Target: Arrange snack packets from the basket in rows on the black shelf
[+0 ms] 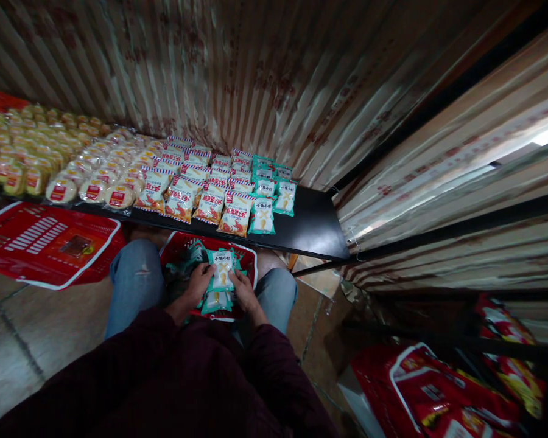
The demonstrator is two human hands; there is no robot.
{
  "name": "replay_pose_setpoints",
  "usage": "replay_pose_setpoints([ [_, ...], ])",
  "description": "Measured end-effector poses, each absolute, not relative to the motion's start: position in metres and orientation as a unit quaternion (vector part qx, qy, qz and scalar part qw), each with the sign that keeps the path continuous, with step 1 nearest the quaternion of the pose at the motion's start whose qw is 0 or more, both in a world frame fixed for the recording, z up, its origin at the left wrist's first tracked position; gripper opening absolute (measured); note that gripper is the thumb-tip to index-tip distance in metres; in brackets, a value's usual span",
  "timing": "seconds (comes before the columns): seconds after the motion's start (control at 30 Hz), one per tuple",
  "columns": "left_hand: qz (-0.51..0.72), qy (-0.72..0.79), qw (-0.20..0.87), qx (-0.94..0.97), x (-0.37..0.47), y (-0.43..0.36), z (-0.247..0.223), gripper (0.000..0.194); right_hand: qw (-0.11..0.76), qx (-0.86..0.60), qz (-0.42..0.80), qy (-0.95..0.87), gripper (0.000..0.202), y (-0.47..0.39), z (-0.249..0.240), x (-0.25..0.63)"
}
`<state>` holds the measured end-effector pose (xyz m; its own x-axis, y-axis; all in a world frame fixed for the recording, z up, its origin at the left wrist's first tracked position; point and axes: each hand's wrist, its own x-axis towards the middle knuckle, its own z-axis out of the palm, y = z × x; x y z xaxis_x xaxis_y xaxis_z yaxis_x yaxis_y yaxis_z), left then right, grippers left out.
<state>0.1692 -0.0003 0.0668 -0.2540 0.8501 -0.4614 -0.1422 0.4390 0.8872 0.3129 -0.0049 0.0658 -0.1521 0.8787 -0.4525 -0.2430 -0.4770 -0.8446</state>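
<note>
Between my knees stands a red basket with several teal-and-white snack packets inside. Above it, one such snack packet is held upright by its two sides, face toward me. My left hand closes on its left edge and my right hand on its right edge. Another teal packet lies just below it. On the black shelf in front, several matching teal packets lie in rows beside rows of orange-and-white snack bags.
Farther left on the shelf are clear-wrapped round pastries and yellow packaged cakes. A second red basket sits at the left. Corrugated sheeting backs the shelf. Red bags lie at the lower right.
</note>
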Motion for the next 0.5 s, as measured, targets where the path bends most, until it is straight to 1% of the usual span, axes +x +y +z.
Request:
replay_pose_setpoints([
  [0.2,0.421,0.697,0.491,0.308,0.169,-0.003,0.065,0.025,0.409,-0.524,0.681,-0.309,0.047,-0.006,0.070,0.311],
  [0.3,0.418,0.719,0.446,0.329,0.170,-0.008,0.070,0.030,0.411,-0.539,0.669,-0.304,0.050,-0.007,0.070,0.312],
  [0.37,0.420,0.718,0.403,0.382,0.172,-0.012,0.076,0.033,0.415,-0.542,0.665,-0.303,0.051,-0.007,0.068,0.312],
  [0.5,0.394,0.682,0.300,0.539,0.176,-0.018,0.086,0.030,0.415,-0.547,0.658,-0.309,0.052,-0.006,0.066,0.314],
])
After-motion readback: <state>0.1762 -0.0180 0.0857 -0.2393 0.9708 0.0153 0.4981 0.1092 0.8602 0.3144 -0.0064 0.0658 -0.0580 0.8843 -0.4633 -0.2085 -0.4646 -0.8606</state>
